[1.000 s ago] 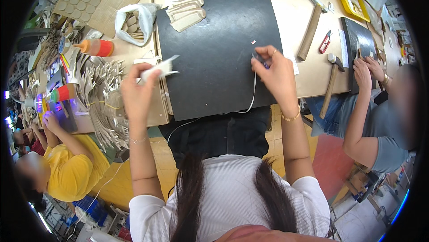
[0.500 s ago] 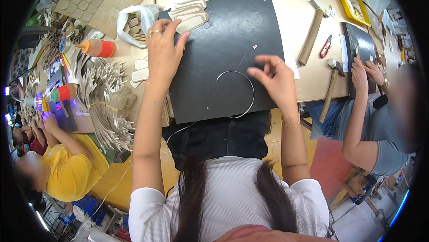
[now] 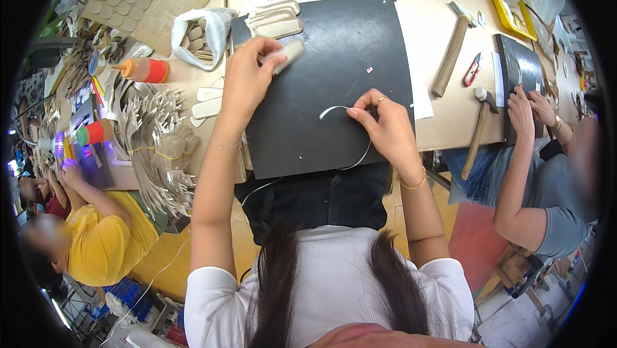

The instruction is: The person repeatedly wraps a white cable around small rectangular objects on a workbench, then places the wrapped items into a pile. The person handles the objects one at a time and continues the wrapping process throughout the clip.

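The black mat (image 3: 334,78) looks matt and smooth. The surface (image 3: 437,20) is pale, smooth wood. At three o'clock, the hammer (image 3: 479,129) has a wooden handle.

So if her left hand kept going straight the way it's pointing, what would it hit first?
Probably the stack of beige oblong pieces at the black mat's far edge. The left hand, holding one such piece, points that way; depth is unclear.
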The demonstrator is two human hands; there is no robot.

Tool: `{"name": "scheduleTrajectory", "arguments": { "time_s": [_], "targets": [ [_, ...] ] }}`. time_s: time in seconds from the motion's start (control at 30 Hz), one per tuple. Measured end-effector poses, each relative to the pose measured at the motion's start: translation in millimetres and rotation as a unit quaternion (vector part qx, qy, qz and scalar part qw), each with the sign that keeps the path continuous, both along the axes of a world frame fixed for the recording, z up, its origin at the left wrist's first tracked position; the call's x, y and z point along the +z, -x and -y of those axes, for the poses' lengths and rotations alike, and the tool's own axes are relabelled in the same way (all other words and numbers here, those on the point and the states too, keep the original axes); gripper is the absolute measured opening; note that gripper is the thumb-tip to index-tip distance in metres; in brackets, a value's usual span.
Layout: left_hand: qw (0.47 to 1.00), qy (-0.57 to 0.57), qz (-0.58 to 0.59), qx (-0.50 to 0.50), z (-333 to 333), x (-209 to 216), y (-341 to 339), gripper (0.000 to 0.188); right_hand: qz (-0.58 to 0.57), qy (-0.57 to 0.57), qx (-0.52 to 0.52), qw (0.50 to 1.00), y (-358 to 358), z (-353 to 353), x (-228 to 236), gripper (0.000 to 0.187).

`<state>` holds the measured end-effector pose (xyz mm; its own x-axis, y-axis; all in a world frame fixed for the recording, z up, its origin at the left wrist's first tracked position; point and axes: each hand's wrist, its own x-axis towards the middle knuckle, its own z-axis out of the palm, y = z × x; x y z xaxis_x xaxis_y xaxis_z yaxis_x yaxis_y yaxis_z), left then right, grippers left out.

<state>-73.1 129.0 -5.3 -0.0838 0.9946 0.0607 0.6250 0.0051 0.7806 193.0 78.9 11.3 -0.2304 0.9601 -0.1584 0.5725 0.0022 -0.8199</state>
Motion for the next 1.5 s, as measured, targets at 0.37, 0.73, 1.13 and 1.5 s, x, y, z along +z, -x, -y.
{"name": "scheduleTrajectory", "arguments": {
  "time_s": [0.37,0.73,1.13,1.5],
  "targets": [
    [0.953,-0.133,-0.215,-0.165,121,-6,-53,0.045,-0.114,0.152,-0.024,0.982,-5,0,-3,0.025],
    [0.946,-0.122,-0.257,-0.158,134,-14,-56,0.05,-0.024,0.185,0.068,0.98,47,-28,1,0.028],
    [0.956,-0.097,-0.237,-0.145,133,-15,-54,0.054,0.008,0.196,0.082,0.977,54,-35,1,0.026],
    [0.955,-0.093,-0.241,-0.147,130,-12,-50,0.051,0.02,0.198,0.076,0.977,56,-35,3,0.026]
  ]
}}
